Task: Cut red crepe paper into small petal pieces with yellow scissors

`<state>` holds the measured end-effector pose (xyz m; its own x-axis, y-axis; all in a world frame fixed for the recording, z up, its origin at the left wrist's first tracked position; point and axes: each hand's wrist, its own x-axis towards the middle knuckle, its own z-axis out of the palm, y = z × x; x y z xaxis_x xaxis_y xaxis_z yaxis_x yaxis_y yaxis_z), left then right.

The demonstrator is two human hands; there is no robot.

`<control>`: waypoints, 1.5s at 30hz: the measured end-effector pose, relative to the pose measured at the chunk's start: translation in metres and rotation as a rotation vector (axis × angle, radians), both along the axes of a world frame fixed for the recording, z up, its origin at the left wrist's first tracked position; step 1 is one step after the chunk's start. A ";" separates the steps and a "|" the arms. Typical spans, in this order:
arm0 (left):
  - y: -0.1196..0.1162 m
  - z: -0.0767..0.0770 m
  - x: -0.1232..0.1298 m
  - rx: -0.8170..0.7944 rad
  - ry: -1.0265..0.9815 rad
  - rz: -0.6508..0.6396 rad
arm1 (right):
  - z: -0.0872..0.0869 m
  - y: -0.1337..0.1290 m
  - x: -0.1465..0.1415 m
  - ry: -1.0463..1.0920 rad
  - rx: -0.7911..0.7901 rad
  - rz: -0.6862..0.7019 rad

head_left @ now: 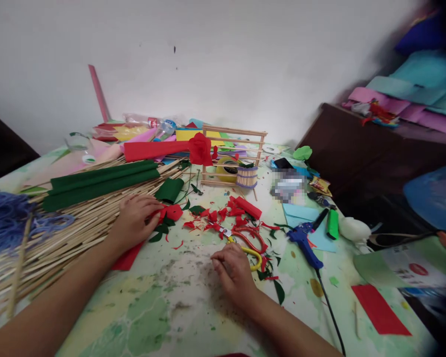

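My left hand (136, 220) is at the end of a heap of thin wooden sticks. Its thumb and fingers close on the edge of a red paper piece (171, 212), with dark green paper leaves (163, 229) beside it. A flat red strip (128, 257) lies partly under that wrist. My right hand (236, 272) rests near the table's middle, fingers curled together, and nothing shows in them. Just beyond it are scissors with yellow handles (255, 258) and scissors with red-orange handles (258, 239), among red scraps (223, 215).
A blue glue gun (305, 243) with a black cord lies at right, near a green marker (332, 224). A small stick fence (232, 131) stands at the back with a red paper flower (200, 148). Blue yarn (5, 223) and dark green paper rolls (100, 186) are at left.
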<state>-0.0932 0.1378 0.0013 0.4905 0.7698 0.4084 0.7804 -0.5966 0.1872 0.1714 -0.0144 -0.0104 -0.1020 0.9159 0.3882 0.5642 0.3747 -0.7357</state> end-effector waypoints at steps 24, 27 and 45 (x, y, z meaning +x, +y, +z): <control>-0.077 -0.016 0.070 -0.126 0.003 -0.627 | 0.020 0.080 0.061 -0.658 -0.170 -0.384; -0.077 -0.017 0.072 -0.139 -0.007 -0.650 | 0.012 0.088 0.061 -0.645 -0.206 -0.366; -0.082 -0.011 0.089 -1.098 -1.054 -0.349 | 0.028 0.031 0.006 0.353 -0.495 0.071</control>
